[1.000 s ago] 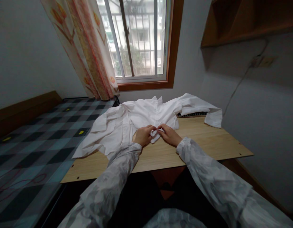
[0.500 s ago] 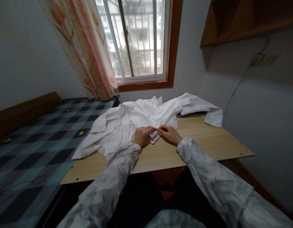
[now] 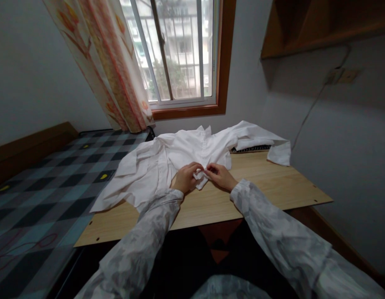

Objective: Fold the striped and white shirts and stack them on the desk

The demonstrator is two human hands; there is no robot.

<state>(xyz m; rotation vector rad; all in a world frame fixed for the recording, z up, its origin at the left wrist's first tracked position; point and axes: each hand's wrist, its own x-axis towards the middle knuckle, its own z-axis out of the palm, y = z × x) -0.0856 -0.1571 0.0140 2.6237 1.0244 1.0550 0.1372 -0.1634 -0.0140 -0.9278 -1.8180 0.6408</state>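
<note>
A checked bed (image 3: 58, 182) lies at your left; the worktop (image 3: 257, 185) stands before you, with the white shirt (image 3: 189, 149) spread over its far part; your left hand (image 3: 184, 178) and right hand (image 3: 223, 176) meet at the shirt's near edge, each grip pinching cloth

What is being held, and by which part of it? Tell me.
The white shirt, pinched at its lower front edge by both the left hand and the right hand.
</note>
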